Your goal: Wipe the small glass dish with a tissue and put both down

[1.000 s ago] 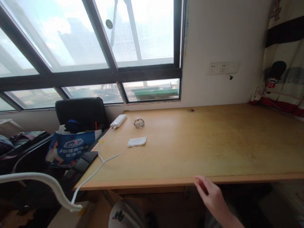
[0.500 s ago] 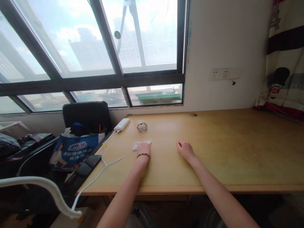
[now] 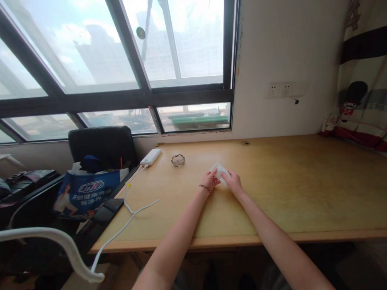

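Observation:
A small white tissue or cloth [image 3: 219, 170] is held between both hands above the middle of the wooden table [image 3: 287, 185]. My left hand [image 3: 210, 180], with a thin bracelet on its wrist, grips the cloth's left side. On the right side, my right hand [image 3: 232, 181] pinches the same cloth, thumb on top. A silvery, crown-like ring [image 3: 178, 160] stands on the table to the left of the hands, touched by neither.
A white power bank [image 3: 150, 157] with a white cable [image 3: 133, 215] lies along the table's left edge. Beyond that edge are a black chair [image 3: 102, 145] and a blue bag [image 3: 87, 195]. A white curved tube [image 3: 60, 241] crosses the lower left.
My left hand has moved right and lifted the white cloth from the table. My right hand has come in beside it and taken hold of the cloth. The view has shifted slightly.

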Available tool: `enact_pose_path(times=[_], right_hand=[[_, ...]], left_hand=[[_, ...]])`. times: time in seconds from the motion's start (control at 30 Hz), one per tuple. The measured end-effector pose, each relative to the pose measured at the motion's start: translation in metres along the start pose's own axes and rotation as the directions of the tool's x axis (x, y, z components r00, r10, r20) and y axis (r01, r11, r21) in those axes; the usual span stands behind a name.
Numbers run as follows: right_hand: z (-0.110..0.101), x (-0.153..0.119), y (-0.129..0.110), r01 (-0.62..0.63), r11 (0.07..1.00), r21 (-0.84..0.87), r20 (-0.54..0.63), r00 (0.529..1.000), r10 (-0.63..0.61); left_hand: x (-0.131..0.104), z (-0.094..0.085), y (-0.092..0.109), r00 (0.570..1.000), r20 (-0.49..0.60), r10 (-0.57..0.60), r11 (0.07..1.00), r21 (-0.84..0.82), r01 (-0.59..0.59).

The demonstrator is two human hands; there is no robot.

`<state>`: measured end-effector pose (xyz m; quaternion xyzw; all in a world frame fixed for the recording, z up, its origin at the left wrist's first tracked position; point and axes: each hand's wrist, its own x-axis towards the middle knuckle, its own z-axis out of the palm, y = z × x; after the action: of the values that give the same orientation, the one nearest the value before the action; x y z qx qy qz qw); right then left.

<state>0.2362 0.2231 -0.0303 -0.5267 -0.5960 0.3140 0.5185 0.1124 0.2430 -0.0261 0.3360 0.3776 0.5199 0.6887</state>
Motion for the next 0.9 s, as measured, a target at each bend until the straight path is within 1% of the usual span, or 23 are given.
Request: enact_pose_path(times=[0.07, 0.13, 0.17, 0.23, 0.3, 0.33, 0.37, 0.4, 0.43, 0.47, 0.5, 0.57, 0.63, 0.67, 0.73, 0.77, 0.8, 0.83, 0.87, 0.9], right_hand=[[0.001, -0.002, 0.003, -0.033, 0.998, 0.06, -0.048, 0.998, 0.036], [0.001, -0.002, 0.007, -0.058, 0.99, 0.13, -0.072, 0.995, 0.068], [0.0, -0.002, 0.008, -0.069, 0.984, 0.164, -0.071, 0.994, 0.081], [-0.002, -0.002, 0.01, -0.091, 0.976, 0.196, -0.087, 0.99, 0.109], [-0.006, -0.004, 0.007, -0.07, 0.988, 0.135, -0.173, 0.981, 0.093], [-0.008, -0.005, 0.005, -0.034, 0.997, 0.074, -0.222, 0.974, 0.05], [-0.01, -0.008, 0.001, 0.013, 1.0, 0.008, -0.247, 0.969, -0.011], [-0.012, -0.01, -0.003, 0.065, 0.997, -0.046, -0.234, 0.969, -0.074], [-0.013, -0.012, -0.008, 0.112, 0.991, -0.072, -0.191, 0.974, -0.124], [-0.013, -0.014, -0.012, 0.141, 0.988, -0.065, -0.126, 0.981, -0.148], [-0.013, -0.016, -0.015, 0.143, 0.989, -0.029, -0.057, 0.988, -0.144], [-0.013, -0.017, -0.017, 0.086, 0.992, 0.087, 0.053, 0.994, -0.091], [-0.012, -0.016, -0.014, 0.01, 0.978, 0.207, 0.104, 0.994, -0.032], [-0.012, -0.014, -0.011, -0.024, 0.968, 0.251, 0.107, 0.994, -0.003], [-0.013, -0.011, -0.002, -0.09, 0.945, 0.315, 0.064, 0.995, 0.073], [-0.014, -0.009, 0.002, -0.124, 0.929, 0.35, 0.02, 0.992, 0.125], [-0.014, -0.007, 0.006, -0.158, 0.904, 0.396, -0.034, 0.982, 0.186], [-0.015, -0.005, 0.009, -0.181, 0.873, 0.452, -0.09, 0.965, 0.247], [-0.016, -0.003, 0.012, -0.191, 0.84, 0.508, -0.14, 0.944, 0.299], [-0.017, -0.001, 0.014, -0.189, 0.812, 0.552, -0.179, 0.924, 0.337]], left_hand=[[-0.007, -0.001, -0.003, 0.998, 0.056, -0.003, 1.0, -0.012, 0.003], [-0.011, 0.0, -0.004, 0.994, 0.108, -0.008, 1.0, -0.023, 0.011], [-0.012, 0.001, -0.004, 0.993, 0.119, -0.01, 1.0, -0.023, 0.013], [-0.012, 0.003, -0.006, 0.994, 0.107, -0.004, 1.0, -0.012, 0.005], [-0.011, 0.004, -0.007, 0.998, 0.066, 0.021, 1.0, 0.0, -0.022], [-0.01, 0.004, -0.008, 0.998, 0.043, 0.039, 0.999, 0.009, -0.04], [-0.01, 0.003, -0.008, 0.998, 0.023, 0.058, 0.998, 0.019, -0.058], [-0.011, 0.003, -0.009, 0.997, 0.01, 0.076, 0.997, 0.029, -0.076], [-0.012, 0.003, -0.008, 0.996, 0.006, 0.094, 0.995, 0.037, -0.094], [-0.014, 0.004, -0.008, 0.994, 0.01, 0.109, 0.993, 0.045, -0.109], [-0.016, 0.005, -0.007, 0.992, 0.016, 0.122, 0.991, 0.053, -0.123], [-0.02, 0.007, -0.004, 0.99, 0.01, 0.139, 0.987, 0.078, -0.139], [-0.022, 0.01, -0.002, 0.99, -0.008, 0.142, 0.983, 0.123, -0.14], [-0.022, 0.012, -0.001, 0.99, -0.012, 0.14, 0.979, 0.148, -0.137], [-0.023, 0.014, 0.001, 0.99, -0.009, 0.142, 0.971, 0.197, -0.137], [-0.025, 0.015, 0.003, 0.988, -0.015, 0.153, 0.963, 0.227, -0.145], [-0.029, 0.017, 0.005, 0.982, -0.039, 0.183, 0.95, 0.266, -0.166], [-0.037, 0.021, 0.009, 0.967, -0.084, 0.241, 0.928, 0.313, -0.204], [-0.05, 0.026, 0.014, 0.936, -0.138, 0.324, 0.894, 0.369, -0.255], [-0.067, 0.033, 0.021, 0.877, -0.201, 0.437, 0.844, 0.429, -0.323]])
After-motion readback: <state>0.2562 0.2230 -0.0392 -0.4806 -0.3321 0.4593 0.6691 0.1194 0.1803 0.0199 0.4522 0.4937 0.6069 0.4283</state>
